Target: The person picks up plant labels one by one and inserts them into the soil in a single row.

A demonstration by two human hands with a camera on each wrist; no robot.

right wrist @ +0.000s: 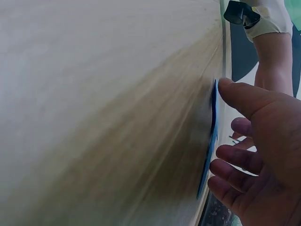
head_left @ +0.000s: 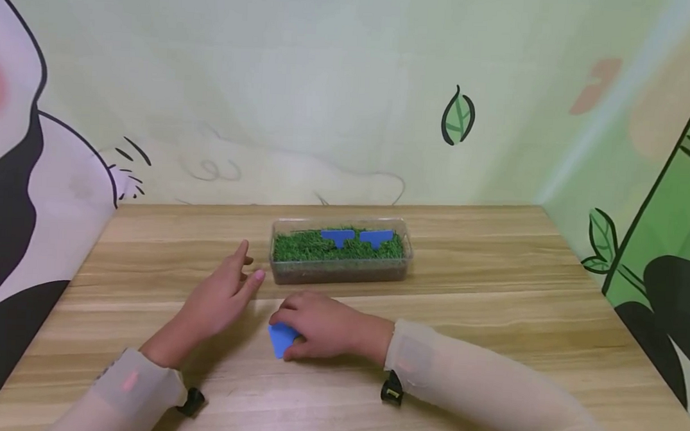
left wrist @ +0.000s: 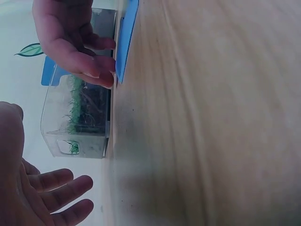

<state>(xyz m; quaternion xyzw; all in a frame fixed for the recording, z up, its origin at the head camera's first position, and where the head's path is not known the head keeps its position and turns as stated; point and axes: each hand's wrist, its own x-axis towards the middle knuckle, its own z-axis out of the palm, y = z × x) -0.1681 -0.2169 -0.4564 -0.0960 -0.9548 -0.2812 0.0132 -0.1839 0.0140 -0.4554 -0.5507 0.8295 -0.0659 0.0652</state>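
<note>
A blue plant label (head_left: 282, 340) lies on the table, partly hidden under my right hand (head_left: 328, 327). In the head view the fingers curl over its far edge and the thumb is at its near edge. The right wrist view shows the label (right wrist: 212, 122) nearly edge-on beside the thumb and fingertips. My left hand (head_left: 220, 293) hovers left of it with fingers apart, holding nothing. Beyond both hands stands a clear plastic box (head_left: 342, 280) of dark soil and green grass (head_left: 303, 246). Two T-shaped blue plant labels, one left (head_left: 338, 236) and one right (head_left: 376, 237), stand upright in the grass.
The wooden table (head_left: 492, 286) ends at a wall (head_left: 349, 113) printed with cartoon leaves and a panda. Black wrist cameras, one on the left sleeve (head_left: 192, 402) and one on the right sleeve (head_left: 392, 388), hang close to the tabletop.
</note>
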